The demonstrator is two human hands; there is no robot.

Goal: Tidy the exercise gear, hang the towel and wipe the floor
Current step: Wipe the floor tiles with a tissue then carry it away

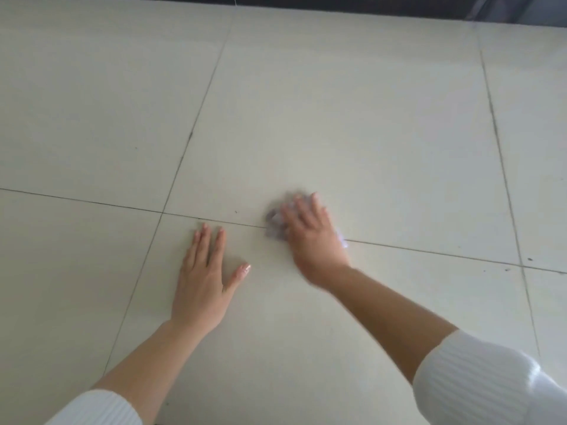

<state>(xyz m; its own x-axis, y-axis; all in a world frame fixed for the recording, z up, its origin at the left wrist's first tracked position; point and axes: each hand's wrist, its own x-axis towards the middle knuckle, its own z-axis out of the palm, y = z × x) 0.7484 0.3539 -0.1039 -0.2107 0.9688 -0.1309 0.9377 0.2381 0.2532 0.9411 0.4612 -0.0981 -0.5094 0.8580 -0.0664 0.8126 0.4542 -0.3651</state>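
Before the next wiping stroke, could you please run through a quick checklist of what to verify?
1. Cloth under right hand: ok, pressed to the floor.
2. Left hand braced flat on the tile floor: ok.
3. Stroke path ahead free of objects: ok.
4. Dark specks at right wiped: not ok.
5. Cloth damp: cannot tell, it is blurred.

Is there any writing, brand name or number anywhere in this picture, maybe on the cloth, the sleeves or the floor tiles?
None can be read.
The cloth under the right hand is blurred by motion; no print shows on it.
The white ribbed sleeves carry no label or logo.
The floor tiles are plain, with only grout lines and small dark specks.
The left hand lies flat on bare tile.
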